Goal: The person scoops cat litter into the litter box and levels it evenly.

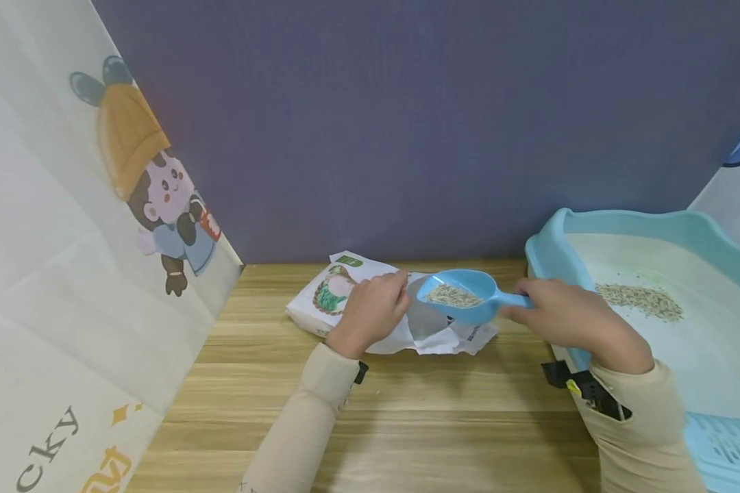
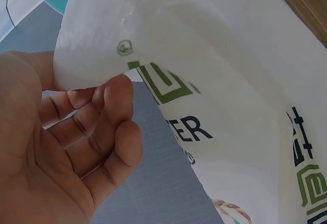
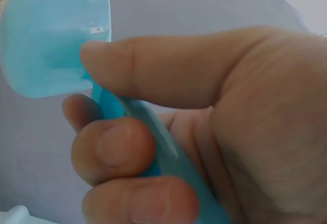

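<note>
Against a dark slate-blue panel (image 1: 407, 137), reaches over a wood-grained tabletop (image 1: 444, 404) with both bare hands. With the right hand (image 1: 564, 315), grips the handle (image 1: 513, 299) of a light blue scoop (image 1: 477, 313), thumb laid along it near the bowl, fingers curled round from below. With the left hand (image 1: 373, 305), pinches the loose edge of a white bag (image 1: 401, 335) between thumb and fingers. Holds the scoop between the two hands, bowl toward the left, over the bag's torn right end, with a shallow heap of pale, elongated grains (image 1: 453, 296) inside. Cannot tell of any contact between scoop and bag. Keeps the bag lying on the tabletop near the panel, printed with a basket picture (image 1: 334, 291) and green and dark lettering. Wears beige sleeves (image 1: 302, 424) on both forearms. Just beside the right hand, has a light blue tray (image 1: 678, 222) with a scatter of similar grains on its pale floor and a slotted blue piece (image 1: 736, 438) at its near end. Far to the left, borders on a white sheet (image 1: 49, 205) with a cartoon figure (image 1: 173, 192) in an orange hat and, lower down, the grey letters "cky" (image 1: 49, 448).
</note>
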### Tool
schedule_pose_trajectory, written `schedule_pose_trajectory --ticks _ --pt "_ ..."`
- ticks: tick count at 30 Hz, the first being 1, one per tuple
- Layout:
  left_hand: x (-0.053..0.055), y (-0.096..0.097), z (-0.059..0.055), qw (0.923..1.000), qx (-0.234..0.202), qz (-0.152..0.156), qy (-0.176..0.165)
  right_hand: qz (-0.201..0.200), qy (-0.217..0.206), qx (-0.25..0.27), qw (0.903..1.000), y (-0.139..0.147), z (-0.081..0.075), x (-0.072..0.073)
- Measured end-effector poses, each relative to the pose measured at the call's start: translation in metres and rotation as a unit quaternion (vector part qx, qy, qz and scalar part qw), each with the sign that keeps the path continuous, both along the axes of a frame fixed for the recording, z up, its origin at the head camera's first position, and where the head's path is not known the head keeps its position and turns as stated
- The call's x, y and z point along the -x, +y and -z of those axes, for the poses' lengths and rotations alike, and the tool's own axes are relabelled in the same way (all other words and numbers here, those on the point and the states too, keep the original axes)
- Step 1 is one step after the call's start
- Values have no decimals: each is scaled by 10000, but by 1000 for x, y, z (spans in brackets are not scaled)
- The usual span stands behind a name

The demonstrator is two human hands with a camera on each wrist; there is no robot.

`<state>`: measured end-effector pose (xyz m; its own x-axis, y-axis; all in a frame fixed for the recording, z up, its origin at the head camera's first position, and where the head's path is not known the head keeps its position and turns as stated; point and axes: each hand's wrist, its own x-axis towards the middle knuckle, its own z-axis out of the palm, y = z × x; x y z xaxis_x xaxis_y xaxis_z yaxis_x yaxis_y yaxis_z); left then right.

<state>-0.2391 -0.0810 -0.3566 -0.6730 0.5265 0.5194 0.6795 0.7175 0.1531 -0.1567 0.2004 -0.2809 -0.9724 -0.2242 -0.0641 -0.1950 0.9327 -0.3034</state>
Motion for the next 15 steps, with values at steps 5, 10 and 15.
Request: schedule_pose_trajectory --ticks 5,10,15 --pt "-1 0 -1 10000 4 -33 42 86 122 -32 9999 10 -5 -6" --pt "-2 1 -1 10000 11 -43 39 208 171 15 9996 19 -8 -9" --pt "-2 0 -2 10000 4 -20 14 351 190 127 9991 26 -9 -9"
